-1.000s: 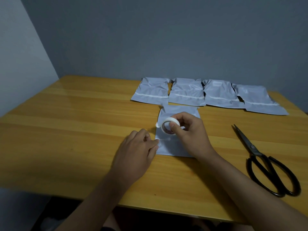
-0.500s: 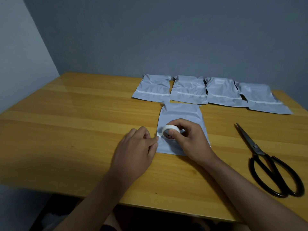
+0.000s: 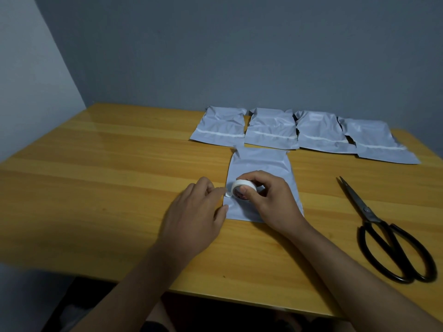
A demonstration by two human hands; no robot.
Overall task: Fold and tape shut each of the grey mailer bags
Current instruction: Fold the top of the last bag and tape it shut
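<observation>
A folded grey mailer bag (image 3: 260,165) lies flat at the middle of the wooden table (image 3: 107,188). My right hand (image 3: 271,200) rests on it and grips a white tape roll (image 3: 241,189). My left hand (image 3: 196,214) sits at the bag's left edge, thumb and fingers pinching the loose tape end (image 3: 227,194) against the bag. Behind it, several grey mailer bags (image 3: 271,130) lie in a row, each folded with a white tape strip across it.
Large black-handled scissors (image 3: 381,233) lie shut on the table to the right of my right forearm. Grey walls stand behind and to the left. The table's near edge runs below my forearms.
The tape roll has come down from above the bag onto its lower left part. My left hand stays at the bag's left edge. The view has shifted slightly.
</observation>
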